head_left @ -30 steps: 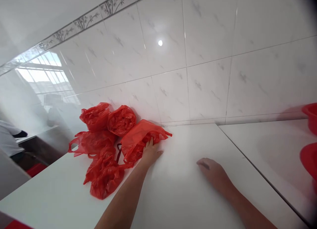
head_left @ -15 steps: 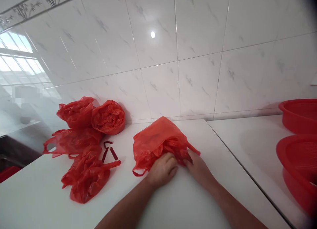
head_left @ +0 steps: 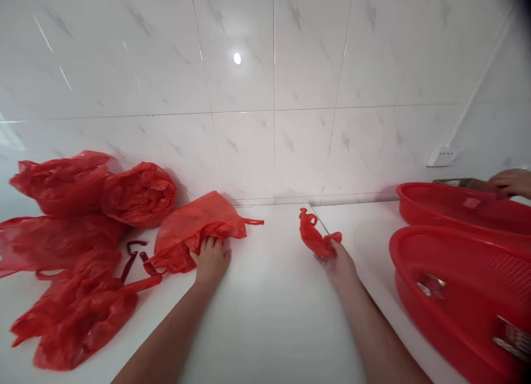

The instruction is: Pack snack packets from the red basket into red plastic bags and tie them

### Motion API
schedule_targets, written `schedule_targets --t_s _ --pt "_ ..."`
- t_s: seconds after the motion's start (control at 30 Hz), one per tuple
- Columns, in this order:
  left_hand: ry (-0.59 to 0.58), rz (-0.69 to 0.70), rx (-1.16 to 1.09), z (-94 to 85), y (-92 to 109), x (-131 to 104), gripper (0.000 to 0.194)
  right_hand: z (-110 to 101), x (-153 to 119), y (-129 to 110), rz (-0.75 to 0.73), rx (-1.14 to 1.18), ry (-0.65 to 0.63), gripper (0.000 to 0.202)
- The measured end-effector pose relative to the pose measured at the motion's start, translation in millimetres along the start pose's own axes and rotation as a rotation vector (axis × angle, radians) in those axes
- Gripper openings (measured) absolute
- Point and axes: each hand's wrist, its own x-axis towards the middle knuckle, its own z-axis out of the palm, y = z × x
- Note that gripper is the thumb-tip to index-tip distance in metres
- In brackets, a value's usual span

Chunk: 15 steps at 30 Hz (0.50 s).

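My left hand (head_left: 211,262) rests at the near edge of a crumpled red plastic bag (head_left: 207,218); its fingers are spread and the tips press on the bag's folds. One handle loop of that bag sticks out to the right. My right hand (head_left: 340,262) is closed on a small crumpled red plastic bag (head_left: 314,234), held over the counter near the seam. To the left of the large bag lie dark red strips (head_left: 133,259), partly bent.
More red plastic bags (head_left: 78,306) are heaped on the left, with a rolled bundle (head_left: 141,193) by the tiled wall. Two red baskets (head_left: 404,245) stand at the right; the nearer holds small packets (head_left: 431,284). Another person's hand (head_left: 512,182) reaches over the far basket.
My hands have moved apart. The right now holds a small red plastic bag off to the right, while the large bag has shifted left under my left hand. The view has turned right.
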Motion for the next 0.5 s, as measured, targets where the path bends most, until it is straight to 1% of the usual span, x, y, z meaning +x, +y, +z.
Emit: schedule_targets --t_s 0.07,0.1,0.17,0.2,0.23,0.27,0.3,0.33,0.37,0.43,0.47,0.5 --pt "0.003 0.017 -0.064 -1.4 9 -19 0.055 1 -2 2 -0.012 -0.038 -0.029 0.025" --pt "0.027 0.039 -0.112 -3.4 14 -28 0.062 3 -4 3 -0.016 -0.06 -0.05 0.026" --pt "0.07 0.148 -0.235 -9.0 24 -45 0.069 6 -8 5 -0.022 -0.103 -0.091 0.027" --pt "0.057 0.226 -0.318 -11.6 30 -51 0.07 8 -11 6 -0.023 -0.121 -0.114 0.028" --pt "0.006 0.298 -0.423 -13.6 36 -56 0.071 11 -15 7 -0.024 -0.137 -0.139 0.029" --pt "-0.081 0.342 -0.552 -14.4 42 -59 0.073 14 -18 9 -0.025 -0.152 -0.166 0.029" --pt "-0.188 0.341 -0.696 -14.0 49 -61 0.076 18 -23 11 -0.025 -0.166 -0.195 0.029" --pt "-0.29 0.287 -0.839 -12.5 56 -61 0.079 22 -27 13 -0.025 -0.183 -0.222 0.029" --pt "-0.37 0.189 -0.966 -10.2 62 -61 0.081 25 -30 14 -0.024 -0.2 -0.245 0.028" --pt "-0.459 -0.011 -1.14 -5.1 73 -57 0.078 30 -35 16 -0.024 -0.24 -0.264 0.028" --pt "-0.49 -0.072 -1.207 -3.1 77 -55 0.072 31 -35 16 -0.031 -0.259 -0.251 0.029" --pt "-0.518 -0.103 -1.273 -1.7 79 -52 0.063 30 -35 16 -0.045 -0.277 -0.221 0.031"
